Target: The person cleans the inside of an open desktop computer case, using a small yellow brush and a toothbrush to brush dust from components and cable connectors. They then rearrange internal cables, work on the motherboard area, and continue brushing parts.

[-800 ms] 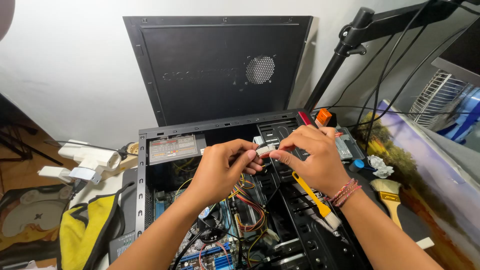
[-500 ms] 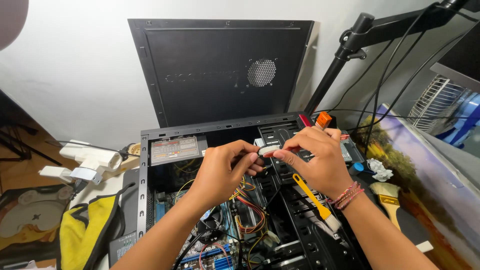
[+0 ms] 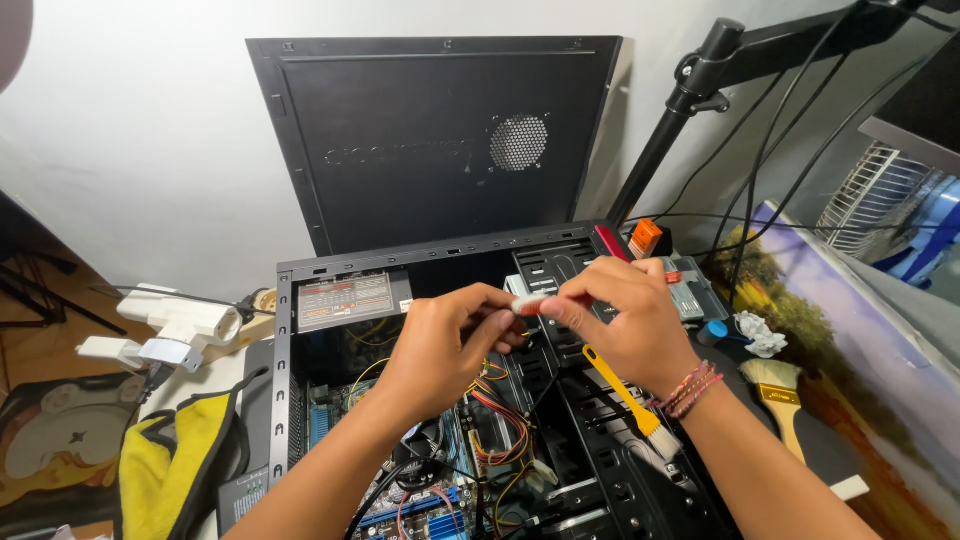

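Soft, even indoor light falls from above and in front, brightening the white wall point(image 3: 150, 130). The open computer case point(image 3: 420, 400) stays dark inside. The picture is sharp at centre; straight lines bow towards the edges.

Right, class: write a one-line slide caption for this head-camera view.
Left hand and right hand pinch a small white connector above an open black computer case.
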